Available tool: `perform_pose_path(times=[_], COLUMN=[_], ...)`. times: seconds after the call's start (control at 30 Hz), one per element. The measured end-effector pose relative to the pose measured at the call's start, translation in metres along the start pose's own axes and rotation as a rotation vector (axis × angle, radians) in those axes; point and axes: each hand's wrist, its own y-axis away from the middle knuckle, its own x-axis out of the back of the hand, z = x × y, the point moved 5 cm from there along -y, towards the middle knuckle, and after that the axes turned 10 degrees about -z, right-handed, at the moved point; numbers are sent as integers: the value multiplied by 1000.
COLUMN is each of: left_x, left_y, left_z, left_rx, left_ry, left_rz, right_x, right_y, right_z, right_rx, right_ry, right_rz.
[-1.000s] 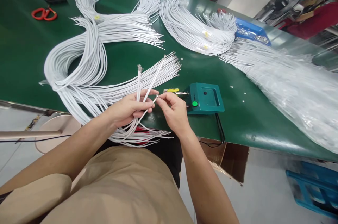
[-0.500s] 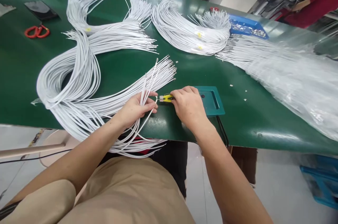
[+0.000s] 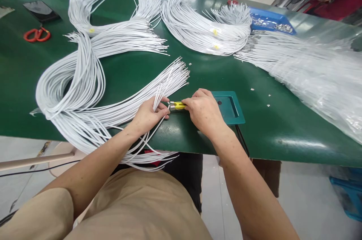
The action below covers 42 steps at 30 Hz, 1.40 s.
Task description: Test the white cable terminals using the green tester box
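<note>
My left hand [image 3: 148, 113] grips a small bunch of white wires [image 3: 158, 94] near their stripped ends, low over the green table [image 3: 127, 70]. One wire end points at a yellow clip [image 3: 178, 105] on the left side of a teal box [image 3: 229, 107]. My right hand [image 3: 202, 111] pinches that yellow clip and covers the box's left part. The wires trail back over the table edge toward my lap and into a large white wire bundle [image 3: 76, 93].
More white wire bundles [image 3: 198, 28] lie across the table's middle and far side. Red scissors [image 3: 36, 34] and a dark phone [image 3: 41, 10] sit far left. A blue tray [image 3: 270, 23] stands at the back right, with clear plastic-wrapped wires [image 3: 316, 77] on the right. People stand beyond the table.
My right hand moved from the wire tip down onto the yellow clip at the teal box. My left hand lowered the wires toward the table and brought a wire end to the clip.
</note>
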Motion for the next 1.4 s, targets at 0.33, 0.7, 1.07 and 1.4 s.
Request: perform_pose_path(times=[0.33, 0.7, 1.07, 1.4], left_x=[1, 17, 23, 5], left_y=[0, 25, 53, 88], left_z=[-2, 5, 7, 14], left_rx=[18, 13, 21, -5], left_ry=[102, 144, 297, 142], left_rz=[-27, -33, -35, -67], right_x=[18, -7, -10, 22], right_y=[19, 30, 40, 22], right_z=[-17, -123, -129, -68], right_rx=[-109, 218, -42, -310], right_ry=[-276, -103, -294, -1316], right_rz=[273, 190, -9, 367])
